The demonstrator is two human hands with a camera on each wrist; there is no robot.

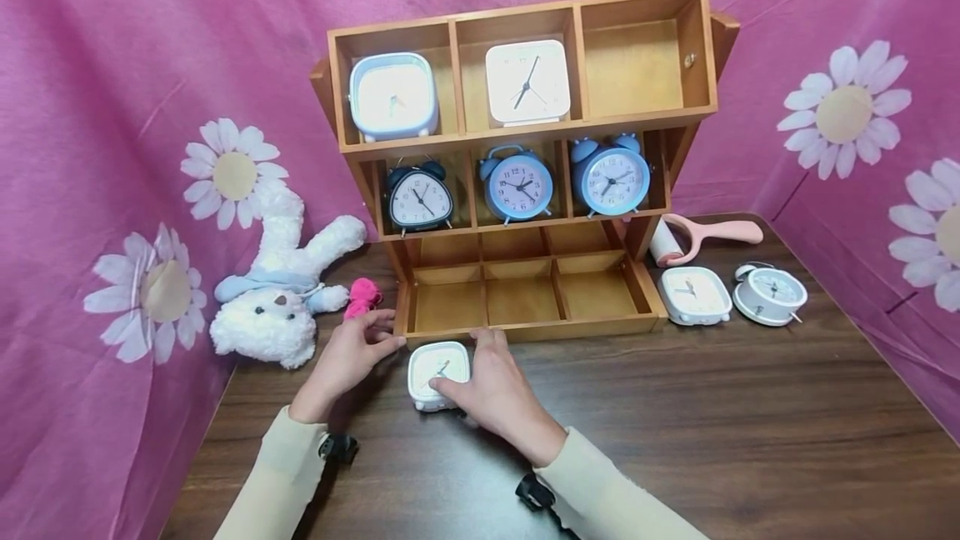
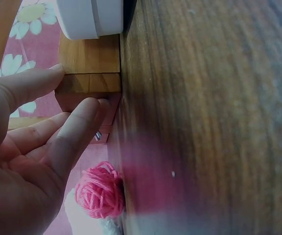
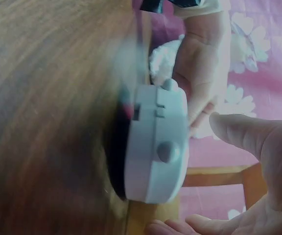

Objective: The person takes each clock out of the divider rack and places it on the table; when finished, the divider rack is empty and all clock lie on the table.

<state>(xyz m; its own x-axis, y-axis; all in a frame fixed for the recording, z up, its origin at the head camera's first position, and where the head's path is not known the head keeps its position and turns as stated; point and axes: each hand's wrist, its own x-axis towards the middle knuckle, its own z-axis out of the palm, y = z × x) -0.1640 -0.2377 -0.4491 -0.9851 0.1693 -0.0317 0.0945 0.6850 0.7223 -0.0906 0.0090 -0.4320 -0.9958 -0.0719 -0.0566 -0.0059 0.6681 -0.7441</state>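
Margins of the desk [image 1: 675,415] before a pink daisy-print cloth [image 1: 225,7].
To my left, a white plush bear [image 1: 277,269] lies with legs toward the cloth, a ball of pink yarn [image 1: 363,294] by one paw; to my right, a pink-handled lint roller [image 1: 708,232] lies near the desk's back edge.

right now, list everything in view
table: one, brown, foreground
backdrop: one, pink with daisies, behind
shelf: one, brown, centre
square clock: one, blue, top left
square clocks: three, white, top middle, table right, between hands
triangular clock: one, dark, second row left
round clocks: two, blue, second row centre, right
round clock: one, white, far right
lint roller: one, pink, shelf's right
teddy bear: one, white, far left
yarn ball: one, pink, left
hands: two, bare, shelf's front edge
sleeves: two, cream, arms
wrist straps: two, black, wrists
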